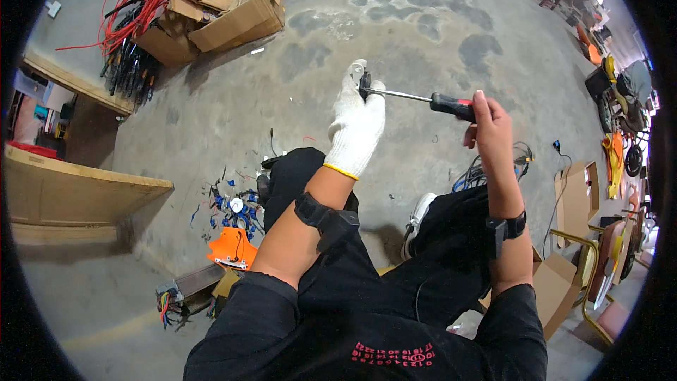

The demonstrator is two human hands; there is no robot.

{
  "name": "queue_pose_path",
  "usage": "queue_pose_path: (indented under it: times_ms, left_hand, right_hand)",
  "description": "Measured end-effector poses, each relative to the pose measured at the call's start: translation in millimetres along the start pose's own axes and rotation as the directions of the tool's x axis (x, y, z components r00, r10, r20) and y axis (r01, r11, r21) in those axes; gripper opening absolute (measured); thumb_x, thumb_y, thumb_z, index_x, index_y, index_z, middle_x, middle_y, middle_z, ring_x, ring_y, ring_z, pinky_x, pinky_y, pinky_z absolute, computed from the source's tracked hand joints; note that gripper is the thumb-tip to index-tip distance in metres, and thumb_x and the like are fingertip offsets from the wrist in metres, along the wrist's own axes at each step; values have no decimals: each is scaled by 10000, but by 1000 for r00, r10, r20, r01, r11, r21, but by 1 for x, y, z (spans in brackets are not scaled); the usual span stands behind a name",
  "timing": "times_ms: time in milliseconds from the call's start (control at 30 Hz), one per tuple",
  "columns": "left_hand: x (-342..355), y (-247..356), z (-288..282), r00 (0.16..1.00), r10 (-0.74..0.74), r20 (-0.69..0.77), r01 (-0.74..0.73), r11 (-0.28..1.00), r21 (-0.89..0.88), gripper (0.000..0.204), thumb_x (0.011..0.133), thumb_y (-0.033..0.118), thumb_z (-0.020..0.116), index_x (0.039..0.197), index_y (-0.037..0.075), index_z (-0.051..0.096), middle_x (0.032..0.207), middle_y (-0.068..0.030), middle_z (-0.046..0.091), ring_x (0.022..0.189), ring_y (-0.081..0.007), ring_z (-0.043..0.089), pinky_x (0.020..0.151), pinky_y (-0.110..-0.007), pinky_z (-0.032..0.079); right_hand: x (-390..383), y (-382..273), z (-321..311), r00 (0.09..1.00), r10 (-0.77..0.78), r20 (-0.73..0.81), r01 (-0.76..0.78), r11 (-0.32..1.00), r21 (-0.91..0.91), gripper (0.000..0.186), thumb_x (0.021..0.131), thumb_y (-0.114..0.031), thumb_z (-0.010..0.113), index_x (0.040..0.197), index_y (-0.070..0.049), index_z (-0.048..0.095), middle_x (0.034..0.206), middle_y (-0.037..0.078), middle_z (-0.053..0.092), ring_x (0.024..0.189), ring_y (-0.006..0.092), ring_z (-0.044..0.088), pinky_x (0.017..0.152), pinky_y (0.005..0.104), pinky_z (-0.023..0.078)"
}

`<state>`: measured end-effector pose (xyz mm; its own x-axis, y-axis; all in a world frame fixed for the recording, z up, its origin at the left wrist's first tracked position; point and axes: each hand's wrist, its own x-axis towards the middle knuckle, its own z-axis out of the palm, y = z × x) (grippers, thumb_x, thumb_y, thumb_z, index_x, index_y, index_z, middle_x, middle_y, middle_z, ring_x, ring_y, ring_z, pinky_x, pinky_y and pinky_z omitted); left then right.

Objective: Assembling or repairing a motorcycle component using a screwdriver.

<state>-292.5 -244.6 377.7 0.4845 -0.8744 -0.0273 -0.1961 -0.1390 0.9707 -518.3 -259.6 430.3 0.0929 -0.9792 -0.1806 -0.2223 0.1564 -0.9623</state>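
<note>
My left hand, in a white knit glove with a yellow cuff, grips a small black part with some pale metal at its top, held in the upper middle of the head view. A screwdriver with a black and red handle and a long metal shaft lies almost level, its tip against or beside that part. My right hand is bare, its fingers closed on the handle's end. The exact contact at the tip is partly hidden by the glove.
Cardboard boxes and red cables lie upper left, near wooden boards. Loose wiring parts, an orange panel and a metal case are left of my legs; open cartons, chair frames and clutter line the right.
</note>
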Motion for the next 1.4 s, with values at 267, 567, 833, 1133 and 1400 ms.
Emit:
queue_pose_path:
  times_ms: [267, 567, 833, 1133, 1400]
  left_hand:
    - [4, -15, 3, 997, 81, -9, -80, 994, 74, 475, 924, 220, 607, 1374, 142, 476, 1159, -137, 649, 1028, -264, 636, 904, -370, 483]
    - [-3, 0, 0, 999, 42, 2, -42, 995, 87, 418, 904, 100, 649, 1301, 73, 523, 1067, -51, 591, 951, -143, 550, 882, -266, 458]
    - [-1, -4, 5, 996, 82, -15, -82, 996, 18, 392, 914, 82, 636, 1291, 71, 532, 1069, -54, 591, 958, -136, 547, 886, -271, 456]
    - [-3, -1, 1, 996, 88, 4, -88, 989, 117, 398, 912, 114, 646, 1293, 71, 537, 1032, -52, 599, 940, -128, 549, 881, -250, 446]
    - [-1, -4, 1, 999, 19, 36, -20, 999, 28, 387, 906, 100, 655, 1273, 58, 538, 1032, -46, 588, 939, -134, 543, 876, -257, 449]
  right_hand:
    - [-3, 9, 2, 869, -490, -67, 492, 842, 221, 417, 988, -292, 551, 1274, 9, 505, 1212, 170, 591, 1006, 208, 639, 704, 313, 577]
    - [-4, 11, 2, 959, -269, -84, 282, 908, 309, 330, 1005, -282, 528, 1193, -11, 521, 1151, 124, 618, 948, 187, 650, 684, 310, 547]
    - [6, 7, -12, 978, 163, 131, -137, 973, -184, 356, 1018, -316, 496, 1202, -11, 514, 1011, 107, 654, 811, 155, 648, 629, 249, 488]
    - [1, 5, -12, 995, -86, 55, 85, 996, 28, 378, 1004, -336, 531, 1155, 10, 560, 918, 100, 686, 688, 150, 640, 590, 278, 516]
    - [-4, 10, 4, 911, -397, -111, 412, 859, 303, 367, 997, -232, 529, 1289, -14, 484, 1154, 142, 604, 907, 152, 616, 629, 274, 518]
